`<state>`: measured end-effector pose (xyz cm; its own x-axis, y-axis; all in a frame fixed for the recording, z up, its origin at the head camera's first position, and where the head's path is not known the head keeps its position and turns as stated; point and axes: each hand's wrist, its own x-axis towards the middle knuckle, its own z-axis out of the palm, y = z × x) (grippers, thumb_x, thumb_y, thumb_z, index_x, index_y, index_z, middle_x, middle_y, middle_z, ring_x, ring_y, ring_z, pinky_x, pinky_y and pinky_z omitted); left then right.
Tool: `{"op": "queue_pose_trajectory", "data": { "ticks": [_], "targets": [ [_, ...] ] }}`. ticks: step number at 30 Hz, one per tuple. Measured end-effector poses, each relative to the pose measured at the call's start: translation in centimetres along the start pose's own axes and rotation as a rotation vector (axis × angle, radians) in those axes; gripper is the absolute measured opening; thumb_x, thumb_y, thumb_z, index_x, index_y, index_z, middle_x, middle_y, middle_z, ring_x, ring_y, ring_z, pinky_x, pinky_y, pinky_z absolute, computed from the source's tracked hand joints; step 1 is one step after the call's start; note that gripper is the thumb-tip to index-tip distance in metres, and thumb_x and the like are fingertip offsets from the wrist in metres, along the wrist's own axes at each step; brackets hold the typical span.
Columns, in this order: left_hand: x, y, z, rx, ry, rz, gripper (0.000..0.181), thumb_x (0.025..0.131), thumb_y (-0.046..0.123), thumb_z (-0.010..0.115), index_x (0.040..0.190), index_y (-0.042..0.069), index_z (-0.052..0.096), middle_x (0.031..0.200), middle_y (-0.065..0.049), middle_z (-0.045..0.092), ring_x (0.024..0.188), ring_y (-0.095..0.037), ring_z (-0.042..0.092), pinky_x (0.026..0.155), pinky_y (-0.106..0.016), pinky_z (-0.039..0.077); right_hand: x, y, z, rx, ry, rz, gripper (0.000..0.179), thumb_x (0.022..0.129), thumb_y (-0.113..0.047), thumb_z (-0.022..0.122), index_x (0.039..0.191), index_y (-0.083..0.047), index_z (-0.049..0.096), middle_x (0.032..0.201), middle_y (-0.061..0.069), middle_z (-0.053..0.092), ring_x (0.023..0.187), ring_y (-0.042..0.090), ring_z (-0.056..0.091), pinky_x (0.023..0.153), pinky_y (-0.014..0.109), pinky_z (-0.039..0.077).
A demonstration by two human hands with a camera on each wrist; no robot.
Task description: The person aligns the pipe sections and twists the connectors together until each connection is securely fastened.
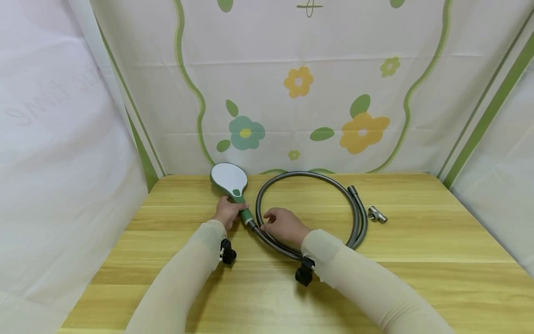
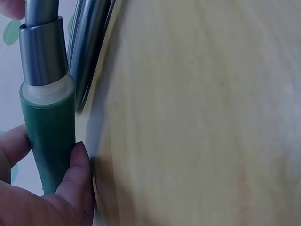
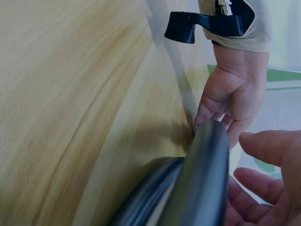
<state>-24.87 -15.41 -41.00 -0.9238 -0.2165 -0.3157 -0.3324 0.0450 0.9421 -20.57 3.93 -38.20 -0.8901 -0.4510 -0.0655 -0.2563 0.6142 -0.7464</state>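
Note:
A handheld shower head point(image 1: 229, 178) with a white face and a green handle point(image 2: 49, 136) lies at the left of the table. My left hand point(image 1: 228, 212) grips that handle, thumb on one side and fingers on the other. On the handle's white end sits the dark metal connector point(image 2: 43, 52) of a grey shower hose point(image 1: 306, 174). My right hand point(image 1: 287, 226) is beside the hose near this joint. In the right wrist view, its thumb and fingers point(image 3: 261, 186) are spread apart next to the hose, not closed round it.
The hose lies coiled on the wooden table point(image 1: 417, 278), its free end point(image 1: 352, 190) to the right. A small metal tee fitting point(image 1: 377, 215) lies just beyond that end. A flower-patterned cloth point(image 1: 258, 93) hangs behind the table.

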Motion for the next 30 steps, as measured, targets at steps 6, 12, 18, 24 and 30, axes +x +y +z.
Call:
{"op": "queue_pose_trajectory", "data": {
  "ticks": [6, 12, 18, 24, 30],
  "targets": [
    [0.0, 0.1, 0.0, 0.007, 0.002, -0.001, 0.077, 0.088, 0.003, 0.068, 0.148, -0.004, 0.020, 0.142, -0.026, 0.037, 0.121, -0.037, 0.051, 0.097, -0.042, 0.048, -0.1, 0.0, -0.3, 0.001, 0.003, -0.004, 0.036, 0.090, -0.017, 0.067, 0.120, 0.001, 0.063, 0.091, 0.004, 0.064, 0.079, 0.016, 0.057, 0.073, 0.033, 0.050],
    [0.0, 0.1, 0.1, 0.081, 0.017, 0.006, 0.079, 0.087, 0.004, 0.071, 0.147, -0.005, 0.021, 0.136, -0.025, 0.042, 0.111, -0.032, 0.054, 0.091, -0.037, 0.049, -0.6, 0.2, -0.4, 0.015, -0.004, -0.029, 0.037, 0.091, -0.018, 0.066, 0.122, 0.001, 0.062, 0.093, 0.004, 0.063, 0.085, 0.017, 0.059, 0.075, 0.035, 0.051],
    [0.1, 0.0, 0.2, 0.134, 0.020, 0.022, 0.073, 0.085, 0.003, 0.072, 0.142, -0.009, 0.028, 0.131, -0.026, 0.044, 0.109, -0.034, 0.055, 0.090, -0.037, 0.050, -1.1, 0.2, -0.5, 0.025, 0.002, -0.039, 0.037, 0.091, -0.018, 0.066, 0.123, 0.001, 0.062, 0.095, 0.003, 0.063, 0.089, 0.019, 0.060, 0.077, 0.036, 0.051],
    [0.2, 0.0, -0.1, 0.205, 0.034, 0.031, 0.068, 0.083, 0.004, 0.074, 0.136, -0.010, 0.035, 0.127, -0.025, 0.048, 0.105, -0.031, 0.055, 0.088, -0.036, 0.050, -1.4, -0.1, -0.7, 0.030, 0.010, -0.027, 0.038, 0.091, -0.019, 0.067, 0.123, 0.000, 0.062, 0.096, 0.003, 0.063, 0.090, 0.018, 0.059, 0.078, 0.036, 0.051],
    [0.1, 0.1, -0.1, 0.186, 0.022, 0.028, 0.068, 0.084, 0.003, 0.073, 0.138, -0.011, 0.033, 0.130, -0.027, 0.046, 0.109, -0.034, 0.055, 0.091, -0.038, 0.050, -1.7, 0.0, -0.8, 0.035, 0.010, -0.016, 0.038, 0.091, -0.021, 0.068, 0.122, -0.001, 0.062, 0.098, 0.003, 0.063, 0.091, 0.017, 0.059, 0.079, 0.036, 0.051]
  ]
}}
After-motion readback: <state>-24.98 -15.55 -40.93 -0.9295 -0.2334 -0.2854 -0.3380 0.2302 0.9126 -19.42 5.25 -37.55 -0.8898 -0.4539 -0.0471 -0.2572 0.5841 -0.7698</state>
